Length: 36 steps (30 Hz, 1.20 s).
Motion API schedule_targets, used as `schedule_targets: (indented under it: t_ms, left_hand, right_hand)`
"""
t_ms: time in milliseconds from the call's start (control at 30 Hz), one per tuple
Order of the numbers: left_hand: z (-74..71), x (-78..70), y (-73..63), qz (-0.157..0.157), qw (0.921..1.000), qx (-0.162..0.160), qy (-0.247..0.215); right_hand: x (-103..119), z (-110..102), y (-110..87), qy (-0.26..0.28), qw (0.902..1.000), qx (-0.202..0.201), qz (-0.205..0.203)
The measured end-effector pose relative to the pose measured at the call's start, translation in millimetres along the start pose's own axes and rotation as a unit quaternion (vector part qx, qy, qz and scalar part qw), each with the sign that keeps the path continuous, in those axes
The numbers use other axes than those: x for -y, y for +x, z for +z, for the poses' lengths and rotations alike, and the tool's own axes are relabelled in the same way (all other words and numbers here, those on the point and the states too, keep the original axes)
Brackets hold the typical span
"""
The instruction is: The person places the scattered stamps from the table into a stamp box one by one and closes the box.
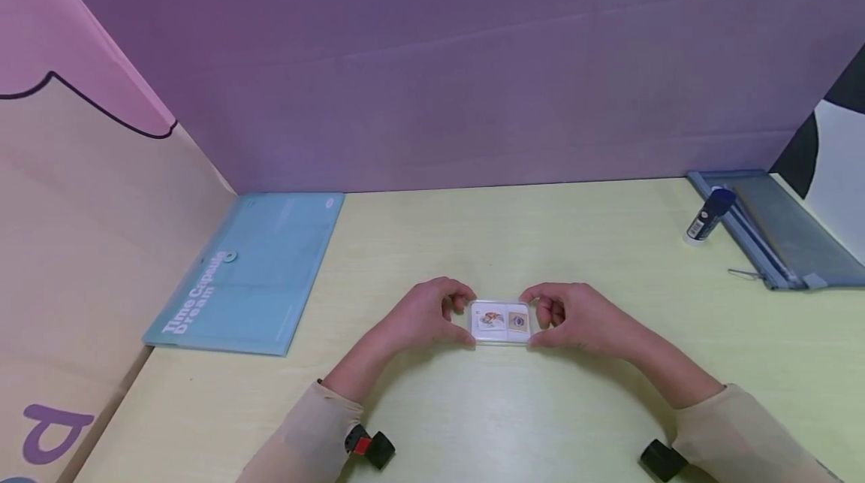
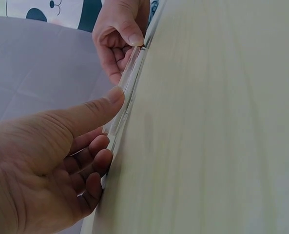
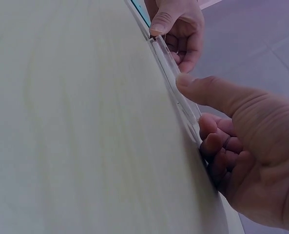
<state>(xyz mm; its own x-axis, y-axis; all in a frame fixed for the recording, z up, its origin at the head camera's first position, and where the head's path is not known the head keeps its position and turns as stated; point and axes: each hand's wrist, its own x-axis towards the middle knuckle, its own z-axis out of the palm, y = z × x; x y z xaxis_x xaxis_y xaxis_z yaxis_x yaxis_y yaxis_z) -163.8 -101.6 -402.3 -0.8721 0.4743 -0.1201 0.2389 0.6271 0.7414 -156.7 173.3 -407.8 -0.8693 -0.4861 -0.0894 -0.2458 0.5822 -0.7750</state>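
Observation:
A small flat clear case (image 1: 500,321) with rounded corners shows two little stamp-like pictures on a white backing. It lies low over the table in front of the body. My left hand (image 1: 432,314) grips its left end, thumb on the near edge and forefinger at the far corner. At the opposite end, my right hand (image 1: 581,318) pinches it the same way. Seen edge-on in the left wrist view, the case (image 2: 128,80) looks thin and layered, its rim close to the tabletop. The other fingers of both hands curl beside it.
A light blue document folder (image 1: 263,273) with a button lies at the left. To the right stands a dark blue glue stick (image 1: 709,216), beside a blue-edged mesh pouch (image 1: 804,220) with slim items in it. A purple panel (image 1: 473,70) rises behind the pale wooden table (image 1: 513,415).

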Motion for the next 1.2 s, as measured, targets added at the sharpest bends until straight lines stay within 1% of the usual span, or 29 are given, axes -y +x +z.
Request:
schedule_targets:
  t_ms: [367, 533, 967, 1200]
  left_hand:
    - [1.6, -0.9, -1.5, -0.003, 1.0000, 0.002, -0.003]
    - [2.1, 0.1, -1.4, 0.000, 1.0000, 0.002, 0.000]
    - [1.5, -1.8, -2.3, 0.004, 0.9996, 0.009, 0.026]
    - [1.4, -1.2, -2.1, 0.011, 0.9988, 0.015, 0.045]
  right_hand:
    - [0.6, 1.0, -1.1, -0.013, 0.9999, -0.005, -0.004]
    - [0.0, 1.0, -1.3, -0.014, 0.9999, -0.002, -0.003]
    - [-0.8, 0.8, -2.4, -0.024, 0.9996, 0.002, -0.013]
    - [-1.4, 1.2, -2.8, -0.034, 0.9990, 0.005, -0.030]
